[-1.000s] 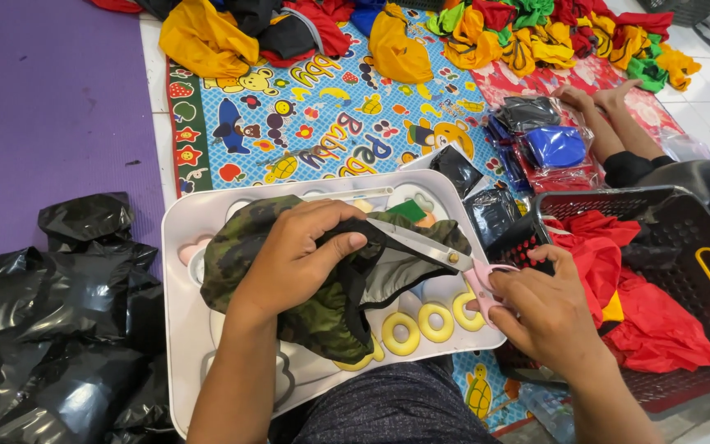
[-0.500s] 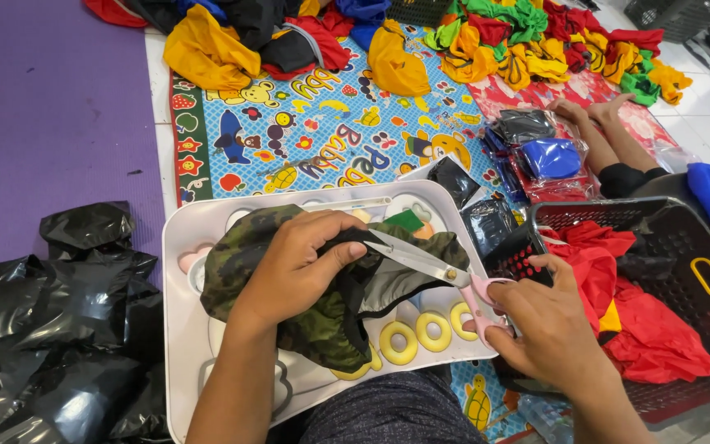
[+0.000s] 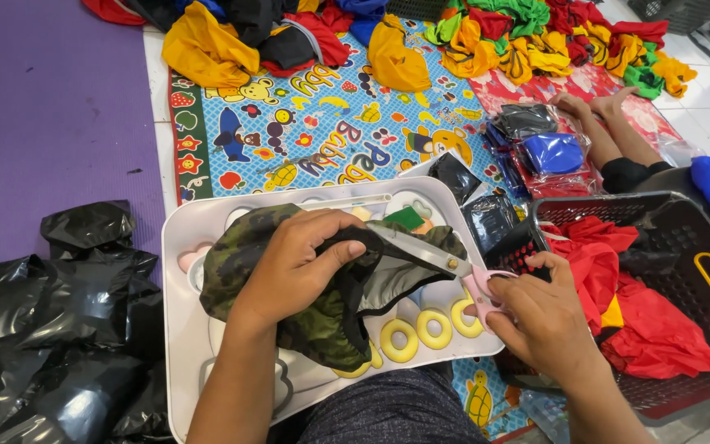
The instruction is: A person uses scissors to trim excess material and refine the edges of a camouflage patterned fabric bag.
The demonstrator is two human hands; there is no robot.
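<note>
Left hand [image 3: 289, 267]: fingers clamped on camouflage cloth [image 3: 240, 255], pinching a black edge up off the white tray [image 3: 186, 329].
Right hand [image 3: 536, 316]: fingers closed through the pink handles of scissors [image 3: 433, 255]; blades nearly shut, tips at the pinched edge.
Handling, as judged: hold the edge taut, keep the thumb clear of the blades, cut in short bites.
Cloth: green-brown camouflage, black lining, bunched soft, lying mid-tray on the lap.
Near left: black bags [image 3: 51, 329]. Right: black basket [image 3: 700, 247] with red cloth [image 3: 651, 329]. Far: cartoon mat [image 3: 314, 123], piled coloured garments [image 3: 536, 41].
</note>
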